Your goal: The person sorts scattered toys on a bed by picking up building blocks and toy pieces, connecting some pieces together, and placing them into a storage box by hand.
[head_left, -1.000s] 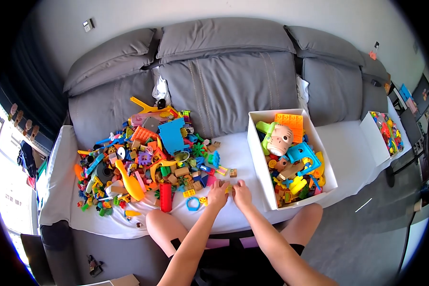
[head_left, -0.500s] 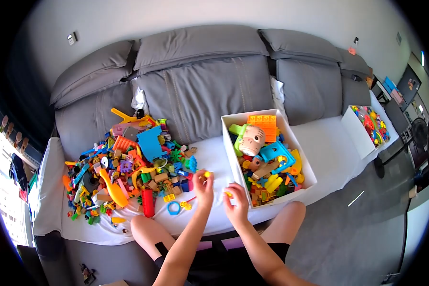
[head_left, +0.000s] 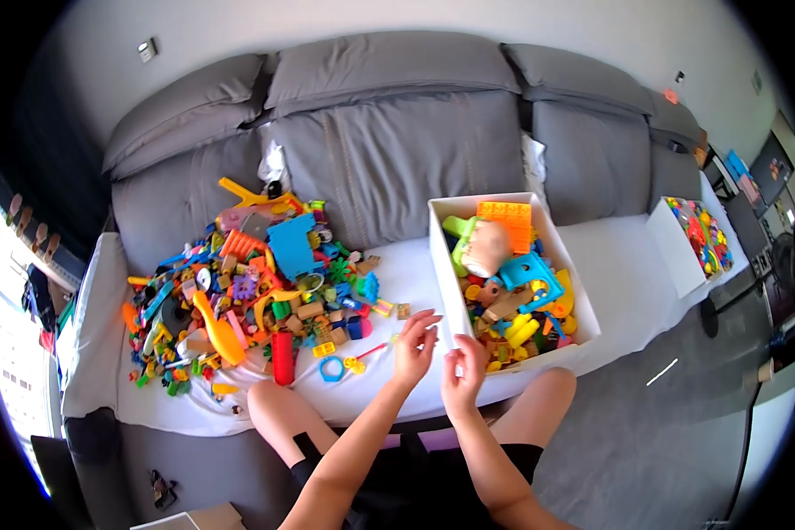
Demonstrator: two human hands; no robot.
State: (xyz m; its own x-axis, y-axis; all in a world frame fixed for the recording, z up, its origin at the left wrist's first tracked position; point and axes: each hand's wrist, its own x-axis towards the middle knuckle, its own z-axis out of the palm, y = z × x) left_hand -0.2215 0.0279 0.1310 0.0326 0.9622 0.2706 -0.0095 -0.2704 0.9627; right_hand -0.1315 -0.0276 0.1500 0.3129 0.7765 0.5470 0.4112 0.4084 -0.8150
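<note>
In the head view, the left hand (head_left: 415,350) hangs above the white sofa cover (head_left: 406,265) between a toy heap (head_left: 238,305) and a large white box (head_left: 446,265). Its grip is apart, fingers loosely spread, with nothing visible in it. The right hand (head_left: 463,367) is just beside it, close to the box's near left corner. Its grip is curled inward — whether it holds something small, I cannot tell.

The loose pieces lie in the heap and at its near right edge: a blue ring (head_left: 331,369), some small yellow pieces (head_left: 354,364), a thin red stick (head_left: 371,351) and, near the left hand, a small wooden block (head_left: 404,311). The box already holds an orange building plate (head_left: 506,215), a green toy with a round cream head (head_left: 484,249), a light blue frame (head_left: 528,274) and yellow pieces (head_left: 523,332).

The step in hand looks like handling small toys between heap and box, with both hands in midair. As I judge it, picking up the scattered pieces calls for a precise fingertip pinch — and reaching into the box calls for clearing its rim.
</note>
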